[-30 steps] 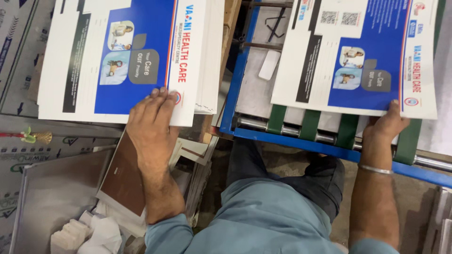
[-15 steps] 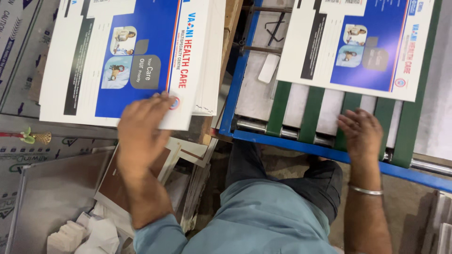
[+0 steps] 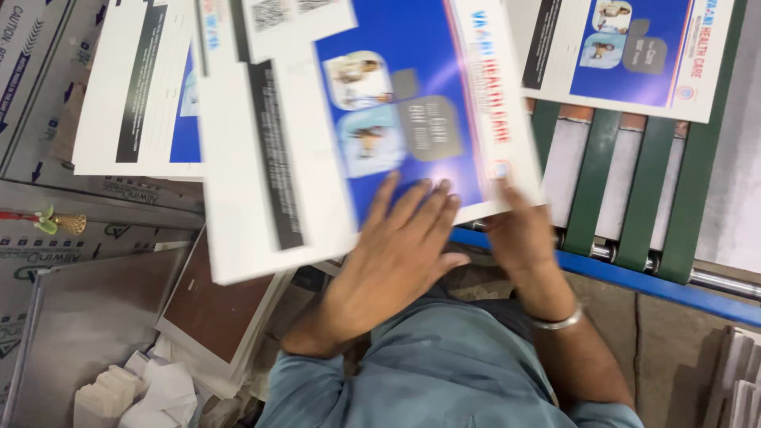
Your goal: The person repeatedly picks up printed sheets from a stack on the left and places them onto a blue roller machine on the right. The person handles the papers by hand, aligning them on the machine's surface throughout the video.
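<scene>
A printed white-and-blue card sheet [image 3: 357, 119] is held in mid-air across the middle of the head view, blurred by motion. My left hand [image 3: 392, 257] lies flat against its lower edge, fingers spread under the sheet. My right hand [image 3: 519, 230] grips the sheet's lower right corner, a metal bangle on the wrist. A stack of the same sheets [image 3: 139, 95] lies at the left. Another printed sheet [image 3: 634, 51] rests on the green conveyor belts [image 3: 682, 206] at the upper right.
A blue machine frame rail [image 3: 634, 277] runs under the belts, with steel rollers [image 3: 713, 277] beside it. Grey printed cartons [image 3: 47, 238] lie at the left, a brown board [image 3: 222, 309] and crumpled white paper [image 3: 143, 388] at the lower left.
My left hand lifted one sheet off the left stack and swung it rightward. My right hand left the belt sheet and came to this sheet's corner. The belt sheet moved farther away.
</scene>
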